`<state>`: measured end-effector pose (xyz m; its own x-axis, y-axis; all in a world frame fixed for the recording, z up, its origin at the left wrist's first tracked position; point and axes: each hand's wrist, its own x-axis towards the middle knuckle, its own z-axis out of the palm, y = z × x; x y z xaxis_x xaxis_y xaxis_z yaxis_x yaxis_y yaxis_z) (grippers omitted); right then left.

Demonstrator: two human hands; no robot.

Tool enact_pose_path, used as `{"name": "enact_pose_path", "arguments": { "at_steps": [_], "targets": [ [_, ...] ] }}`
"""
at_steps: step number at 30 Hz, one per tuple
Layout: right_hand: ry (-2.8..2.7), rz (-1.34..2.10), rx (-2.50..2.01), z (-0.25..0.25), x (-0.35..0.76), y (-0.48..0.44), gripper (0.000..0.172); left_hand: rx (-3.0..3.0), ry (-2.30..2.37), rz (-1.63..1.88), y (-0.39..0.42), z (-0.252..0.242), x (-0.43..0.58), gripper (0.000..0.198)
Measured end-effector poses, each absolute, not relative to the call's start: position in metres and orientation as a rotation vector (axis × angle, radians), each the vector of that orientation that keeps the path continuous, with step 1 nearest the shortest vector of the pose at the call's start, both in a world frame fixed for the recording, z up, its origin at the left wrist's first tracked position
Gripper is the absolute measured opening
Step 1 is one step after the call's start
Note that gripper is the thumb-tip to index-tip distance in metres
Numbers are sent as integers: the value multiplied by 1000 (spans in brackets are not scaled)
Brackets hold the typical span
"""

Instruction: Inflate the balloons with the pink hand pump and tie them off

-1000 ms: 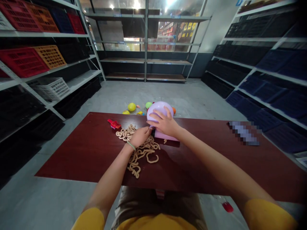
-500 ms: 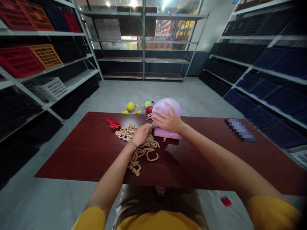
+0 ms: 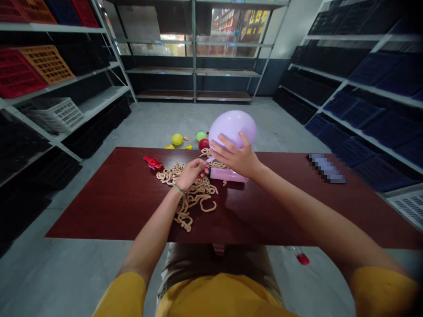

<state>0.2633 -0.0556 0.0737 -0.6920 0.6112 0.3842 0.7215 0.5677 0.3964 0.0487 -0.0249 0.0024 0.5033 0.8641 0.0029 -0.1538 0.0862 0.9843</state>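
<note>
An inflated light purple balloon [image 3: 233, 125] is above the far edge of the dark red table. My left hand [image 3: 192, 173] pinches the balloon's neck between thumb and fingers. Against the balloon's near side rests my right hand [image 3: 239, 156], its fingers spread. Below the balloon a pink cylinder with a black end [image 3: 229, 175] lies on the table beside my left fingertips. A heap of beige, curly strands [image 3: 196, 191] spreads under and around my left hand. Some red deflated balloons [image 3: 153, 163] lie left of the heap.
The table [image 3: 99, 198] has a pixelated flat object [image 3: 327, 167] at its right. Beyond its far edge, yellow [image 3: 177, 139], green [image 3: 200, 136] and red [image 3: 204, 143] balloons rest on the floor. Shelves with crates [image 3: 48, 64] stand on both sides.
The balloon looks larger and stands higher, tilted away from the pink cylinder, with more of its neck visible. My right hand has risen relative to the table along with it. The view has shifted slightly.
</note>
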Motion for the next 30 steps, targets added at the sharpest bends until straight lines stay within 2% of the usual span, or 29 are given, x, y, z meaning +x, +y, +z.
{"name": "enact_pose_path", "arguments": {
  "at_steps": [3, 5, 10, 14, 17, 21, 26, 30],
  "targets": [
    [-2620, -673, -1179, 68, 254, -73, 57, 1302, 750, 975, -22, -1, 48, 35],
    [-2650, -613, -1162, 57, 251, -86, 56, 1346, 813, 1047, -18, -3, 47, 34],
    [-2846, -409, -999, 11, 251, -119, 36, 1373, 914, 1122, -9, -10, 44, 28],
    [-2821, -273, -956, -21, 247, -134, 31, 1396, 949, 1119, -5, -17, 44, 28],
    [-2822, -260, -954, -27, 244, -137, 26, 1412, 952, 1119, -3, -21, 44, 29],
    [-2654, -104, -1072, 0, 244, -131, 19, 1432, 974, 1124, -5, -18, 44, 28],
    [-2250, 106, -1213, 78, 249, -109, 12, 1503, 1055, 1092, -10, -9, 44, 27],
    [-2159, 167, -1288, 131, 244, -79, 18, 1597, 1097, 1062, -11, -12, 43, 27]
  ]
}}
